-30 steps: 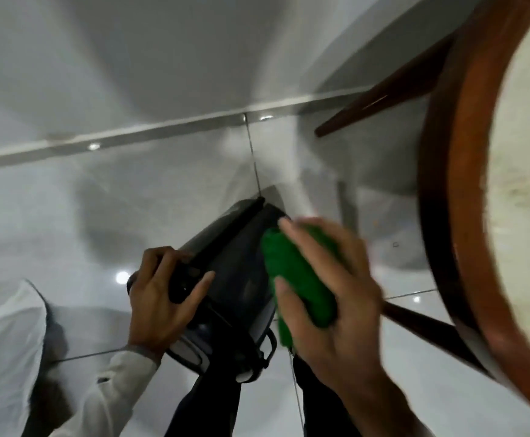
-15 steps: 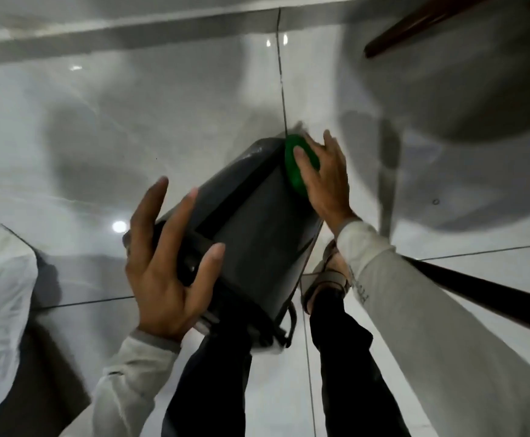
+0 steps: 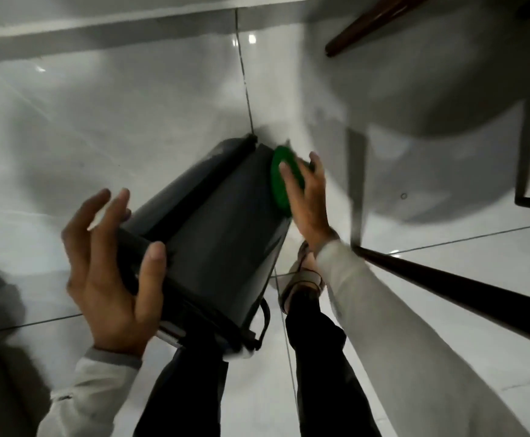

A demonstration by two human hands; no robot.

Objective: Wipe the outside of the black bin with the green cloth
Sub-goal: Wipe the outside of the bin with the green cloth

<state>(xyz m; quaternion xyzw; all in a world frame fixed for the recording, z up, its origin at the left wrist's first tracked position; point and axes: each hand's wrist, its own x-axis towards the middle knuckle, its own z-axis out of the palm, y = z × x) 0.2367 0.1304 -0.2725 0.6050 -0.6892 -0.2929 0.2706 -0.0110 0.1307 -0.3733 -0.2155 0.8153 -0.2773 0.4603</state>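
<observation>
- Where the black bin (image 3: 213, 247) meets the person's legs, its rim end is partly hidden and blurred; the bin's far end touches the white tiled floor (image 3: 131, 121).
- Left hand (image 3: 112, 272): fingers spread, thumb on the bin's near side, loosely cupping it.
- Right hand (image 3: 308, 197): flat, pressing the green cloth (image 3: 281, 181) against the bin's right side.
- Bin: tilted, dark, smooth, wire handle hanging.

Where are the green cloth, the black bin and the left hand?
green cloth (image 3: 281, 181), head view, middle of its visible face.
black bin (image 3: 222, 238), head view, side wall.
left hand (image 3: 112, 285), head view, back of hand.
</observation>
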